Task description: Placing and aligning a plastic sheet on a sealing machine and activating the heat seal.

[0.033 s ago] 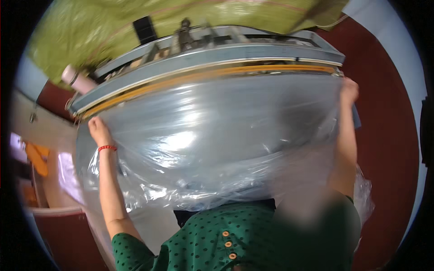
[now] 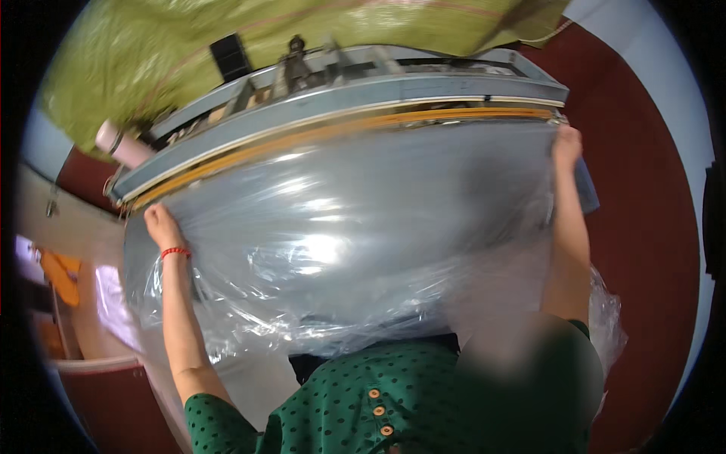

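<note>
A wide sheet of clear plastic film (image 2: 363, 219) is stretched between my two hands, glossy with reflections and crumpled toward my body. My left hand (image 2: 161, 225), with a red bead bracelet at the wrist, is closed on the film's left side. At the right, my right hand (image 2: 567, 145) is closed on the film's far right corner. The film's far edge lies along an orange strip (image 2: 363, 119) on a long blue-grey metal machine frame (image 2: 333, 102). Both hands are just on the near side of this frame, the right one close to its end.
A pink bottle (image 2: 125, 144) leans at the frame's left end. Behind the frame are a black box-like object (image 2: 230, 57) and a yellow-green tarp (image 2: 363, 26). Dark red floor (image 2: 635, 227) lies to the right. Loose film (image 2: 607, 310) hangs beside my right arm.
The frame and both hands sit slightly farther left in the picture, the right hand most. Both hands keep their hold on the film.
</note>
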`<state>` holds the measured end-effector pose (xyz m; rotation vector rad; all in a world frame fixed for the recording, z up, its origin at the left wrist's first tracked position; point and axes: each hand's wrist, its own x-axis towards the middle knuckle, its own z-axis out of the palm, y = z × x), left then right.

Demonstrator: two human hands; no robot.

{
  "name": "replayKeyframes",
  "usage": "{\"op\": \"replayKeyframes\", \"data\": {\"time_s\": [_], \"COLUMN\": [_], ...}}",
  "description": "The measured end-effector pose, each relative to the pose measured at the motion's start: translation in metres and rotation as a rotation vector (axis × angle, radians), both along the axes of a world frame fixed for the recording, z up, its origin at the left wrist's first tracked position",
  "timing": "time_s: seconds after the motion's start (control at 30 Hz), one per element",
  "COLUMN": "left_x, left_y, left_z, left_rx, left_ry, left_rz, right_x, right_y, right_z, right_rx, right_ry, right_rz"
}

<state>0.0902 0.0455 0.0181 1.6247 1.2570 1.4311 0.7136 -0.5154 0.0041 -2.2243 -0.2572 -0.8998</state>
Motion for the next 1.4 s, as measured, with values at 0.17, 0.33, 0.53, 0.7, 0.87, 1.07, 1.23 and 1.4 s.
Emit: {"op": "replayKeyframes", "data": {"time_s": [0.17,0.33,0.53,0.7,0.87,1.07,1.23,1.4], "left_x": [-0.001,0.002,-0.006,-0.008,-0.015,-0.073,-0.136,-0.184], "left_y": [0.074,0.100,0.088,0.080,0.043,-0.034,-0.038,-0.037], "left_z": [-0.036,-0.045,-0.036,-0.030,-0.002,0.067,0.065,0.027], "left_rx": [0.073,0.069,-0.007,-0.066,-0.122,0.122,0.174,0.022], "left_ry": [-0.037,-0.128,-0.146,-0.398,-0.251,-0.228,-0.240,0.567], "left_rz": [0.009,-0.121,0.041,-0.080,-0.202,-0.427,-0.267,-0.129], "right_x": [0.016,0.012,0.031,0.022,-0.073,-0.261,-0.334,-0.277], "right_y": [0.064,0.071,0.058,0.057,0.124,0.264,0.291,0.207], "right_z": [-0.020,-0.009,-0.021,-0.019,0.036,0.088,0.078,0.040], "right_rx": [0.329,0.400,0.640,0.873,0.352,-0.043,-0.359,-0.075], "right_ry": [0.131,0.144,0.144,0.199,-0.200,-0.370,-0.059,0.484], "right_rz": [0.244,0.116,0.147,0.210,0.123,0.993,1.398,1.242]}}
